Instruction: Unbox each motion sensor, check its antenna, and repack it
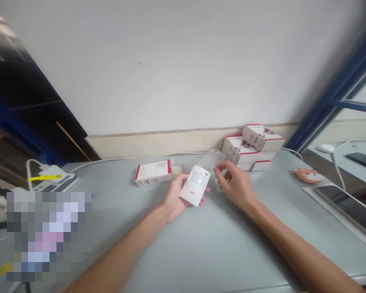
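White wall (pixel 171 61) rises behind a pale grey table (pixel 219 252), with a cream strip along its foot and blue metal framing at both sides. A white cable (pixel 100 163) runs along the far edge.

Two bare forearms reach in from the near edge. Near the table's middle, the left hand (pixel 173 199) is closed around one white motion sensor (pixel 195 185), holding it up off the surface. The right hand (pixel 235 183) is just beside it with its fingers curled; a small white piece (pixel 218 186) sits by those fingers, but whether they grip it cannot be told. A clear plastic sleeve (pixel 212 159) shows behind the sensor.

One white box with a red edge (pixel 154 173) lies flat left of the hands. Near the far edge, about four similar boxes (pixel 247 148) are piled, the top one tilted. Their small print and the sensor's red mark are too small to read.

Toward the right edge lie one orange fox-shaped pad (pixel 308 176) and one dark tablet (pixel 347 207). At the left corner sits a white device with a yellow tag (pixel 45 178). Below it, a pixelated patch (pixel 49 236) hides whatever lies there.
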`<act>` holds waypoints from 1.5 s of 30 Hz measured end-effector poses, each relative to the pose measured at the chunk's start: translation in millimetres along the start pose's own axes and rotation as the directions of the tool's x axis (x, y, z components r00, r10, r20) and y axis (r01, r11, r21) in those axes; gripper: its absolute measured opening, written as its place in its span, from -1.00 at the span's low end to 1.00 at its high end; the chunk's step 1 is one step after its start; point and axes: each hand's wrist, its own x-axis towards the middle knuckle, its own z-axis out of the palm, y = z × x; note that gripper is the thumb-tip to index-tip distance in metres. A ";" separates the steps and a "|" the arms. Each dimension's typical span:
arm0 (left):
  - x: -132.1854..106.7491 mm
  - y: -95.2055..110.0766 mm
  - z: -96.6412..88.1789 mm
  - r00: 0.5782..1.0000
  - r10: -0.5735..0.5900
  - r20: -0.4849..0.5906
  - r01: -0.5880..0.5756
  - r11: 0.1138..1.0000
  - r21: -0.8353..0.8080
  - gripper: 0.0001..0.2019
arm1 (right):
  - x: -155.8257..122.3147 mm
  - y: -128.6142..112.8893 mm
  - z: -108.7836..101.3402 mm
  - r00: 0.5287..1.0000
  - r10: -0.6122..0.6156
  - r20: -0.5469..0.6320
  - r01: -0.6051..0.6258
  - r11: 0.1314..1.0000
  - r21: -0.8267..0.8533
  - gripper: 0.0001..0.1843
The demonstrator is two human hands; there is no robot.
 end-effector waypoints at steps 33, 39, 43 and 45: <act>-6.3 -6.8 12.8 0.966 0.229 -0.117 -0.148 0.869 0.471 -0.58 | -7.7 -11.9 3.7 0.990 -0.099 -0.099 0.097 0.995 -0.023 -0.70; -12.5 -7.7 17.2 0.970 0.230 -0.083 -0.154 0.838 0.524 -0.66 | -9.3 -14.9 2.6 0.965 -0.194 -0.175 0.187 0.981 -0.055 -0.83; -13.6 -11.2 19.4 0.965 0.243 -0.096 -0.148 0.811 0.566 -0.70 | -9.1 -16.7 0.0 0.969 -0.214 -0.120 0.222 0.974 0.055 -0.84; -14.1 -13.0 20.4 0.962 0.253 -0.101 -0.153 0.809 0.568 -0.72 | -9.3 -17.9 -2.0 0.969 -0.237 -0.073 0.245 0.961 0.125 -0.84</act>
